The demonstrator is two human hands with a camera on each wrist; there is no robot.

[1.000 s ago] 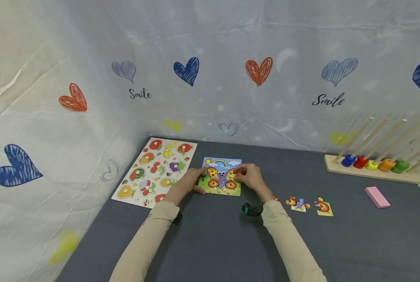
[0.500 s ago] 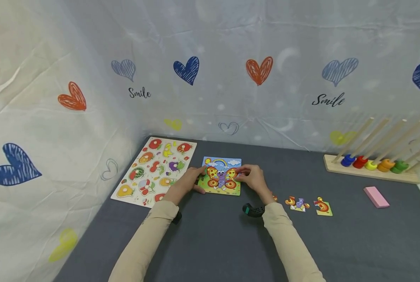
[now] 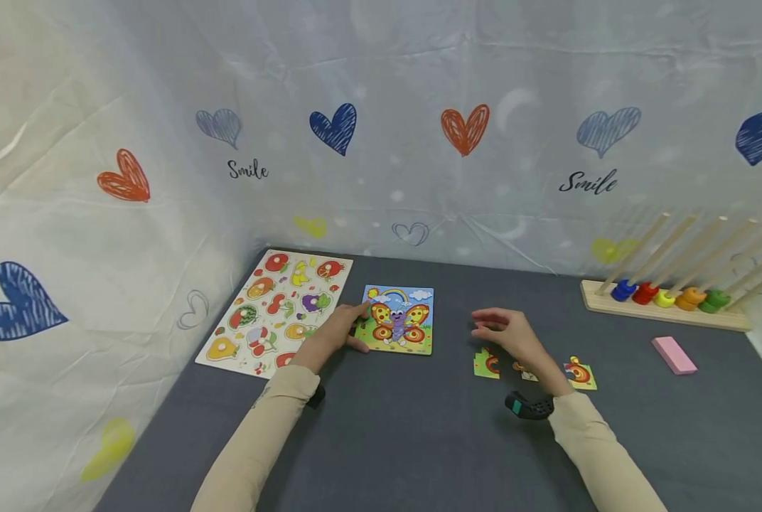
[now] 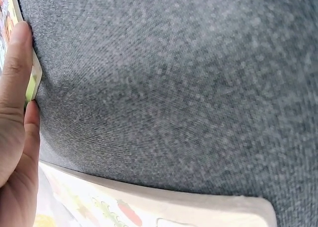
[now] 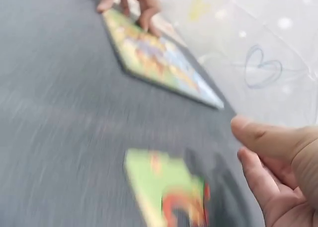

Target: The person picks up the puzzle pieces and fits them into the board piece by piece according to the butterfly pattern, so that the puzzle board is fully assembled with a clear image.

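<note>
The butterfly puzzle [image 3: 399,320] lies flat on the dark table, its picture facing up. My left hand [image 3: 337,328] rests at its left edge, with the thumb by the near corner and fingertips on the picture. In the left wrist view the fingers [image 4: 19,63] lie along the board's edge. To the right, my right hand [image 3: 512,336] hovers over loose puzzle pieces, its thumb and fingers apart and holding nothing. A green piece with an orange curve [image 3: 486,365] lies below its fingertips. Another piece [image 3: 525,371] is partly hidden by the hand, and a third [image 3: 582,375] lies beyond the wrist.
A fruit puzzle board [image 3: 275,309] lies left of my left hand. At the far right stands a wooden peg stand [image 3: 665,306] with coloured rings, and a pink block [image 3: 674,355] in front of it. A printed curtain [image 3: 400,178] hangs behind the table.
My right hand has left the right edge of the butterfly puzzle and moved right, over the loose pieces. The green piece now shows. My left hand stays at the puzzle's left edge.
</note>
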